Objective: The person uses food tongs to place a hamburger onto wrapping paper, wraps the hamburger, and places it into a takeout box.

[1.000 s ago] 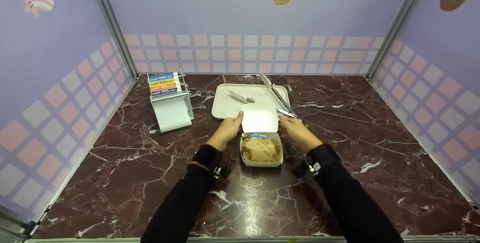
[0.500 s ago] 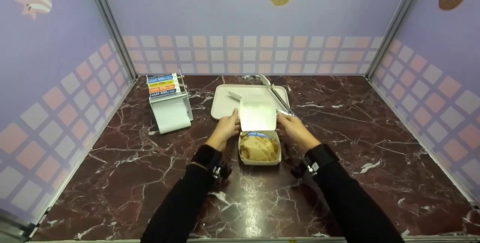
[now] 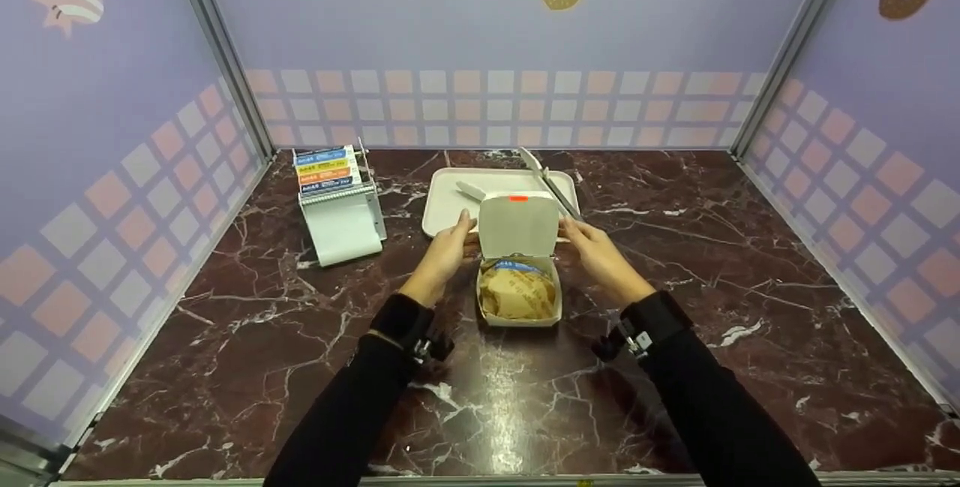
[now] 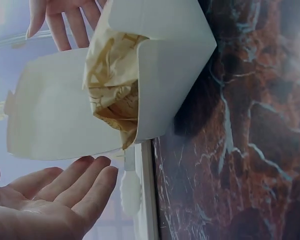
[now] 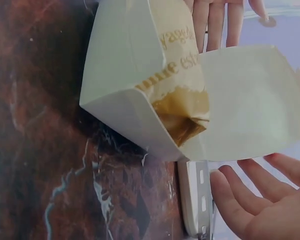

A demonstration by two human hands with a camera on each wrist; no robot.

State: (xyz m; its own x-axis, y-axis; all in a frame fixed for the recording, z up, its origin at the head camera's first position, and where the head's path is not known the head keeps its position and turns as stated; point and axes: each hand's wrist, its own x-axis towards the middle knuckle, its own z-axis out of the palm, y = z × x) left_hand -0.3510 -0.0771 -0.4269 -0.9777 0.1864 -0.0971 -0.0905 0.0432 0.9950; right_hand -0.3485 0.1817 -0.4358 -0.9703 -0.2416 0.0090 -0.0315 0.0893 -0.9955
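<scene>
A white burger box (image 3: 519, 320) stands on the marbled table with its lid (image 3: 517, 226) raised at the back. Inside it sits a burger in printed brown paper (image 3: 517, 293), with a blue label near the hinge. My left hand (image 3: 448, 247) is at the lid's left side, fingers nearly straight and the tips at the lid's edge in the left wrist view. Opposite it, my right hand (image 3: 596, 251) is at the lid's right side. In the right wrist view its extended fingers (image 5: 255, 187) lie behind the lid's edge.
Behind the box lies a pale tray (image 3: 442, 205) with white-tipped tongs (image 3: 471, 190) and longer metal tongs (image 3: 551, 183) across its right side. At the back left stands a wire rack (image 3: 341, 224) of coloured label rolls. Purple panels enclose the table.
The lid has swung up from leaning back to nearly upright, showing a red tab on its top edge. Both hands have moved slightly with it; the box base has shifted slightly away.
</scene>
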